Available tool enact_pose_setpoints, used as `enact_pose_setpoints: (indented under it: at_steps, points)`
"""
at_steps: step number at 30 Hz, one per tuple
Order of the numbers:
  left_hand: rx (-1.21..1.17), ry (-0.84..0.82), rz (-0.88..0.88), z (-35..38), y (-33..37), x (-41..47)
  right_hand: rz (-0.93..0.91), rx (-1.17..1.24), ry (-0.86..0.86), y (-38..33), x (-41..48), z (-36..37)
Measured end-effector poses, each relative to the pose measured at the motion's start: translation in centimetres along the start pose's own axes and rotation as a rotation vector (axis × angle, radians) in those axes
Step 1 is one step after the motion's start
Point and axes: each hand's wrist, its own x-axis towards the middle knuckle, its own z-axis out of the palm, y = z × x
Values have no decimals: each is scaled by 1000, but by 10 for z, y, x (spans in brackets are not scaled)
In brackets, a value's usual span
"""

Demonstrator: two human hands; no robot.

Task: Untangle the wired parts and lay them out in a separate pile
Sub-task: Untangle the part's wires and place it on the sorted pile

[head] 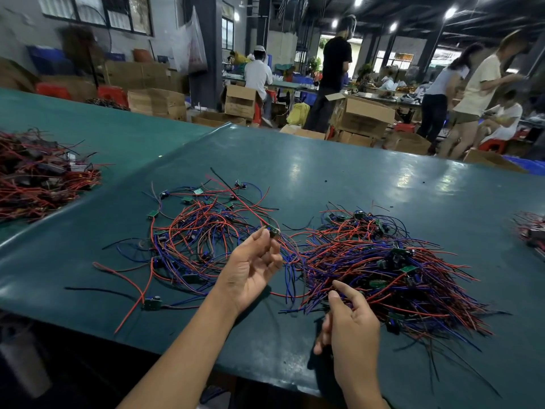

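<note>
My left hand (pixel 253 270) pinches a wired circuit board (pixel 273 231) between the piles, my right hand (pixel 351 323) pinches strands at the edge of the tangled heap (pixel 398 270), so I'd guess snagged leads could drag heap wires into the laid-out pile (pixel 200 231).

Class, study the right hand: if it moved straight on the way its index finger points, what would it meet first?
The right hand points its index finger forward into the near edge of the tangled pile of red and blue wires, so those wires come first. Whether the fingertip touches them is unclear.
</note>
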Motion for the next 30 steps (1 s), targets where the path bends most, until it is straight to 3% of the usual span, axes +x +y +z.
enact_pose_setpoints:
  at_steps: [15,21,25,30]
  points:
    - [103,-6,78,5,-6,3,6,-23,-18,-2,-3,0]
    - [155,-146,136,62,-12,10,0,-33,-26,-2,-1,1]
    - [295,-218,97,103,-44,22,5,14,-35,0,-2,2]
    - [715,-243,174,123,-101,42,21,17,-41,9,2,0]
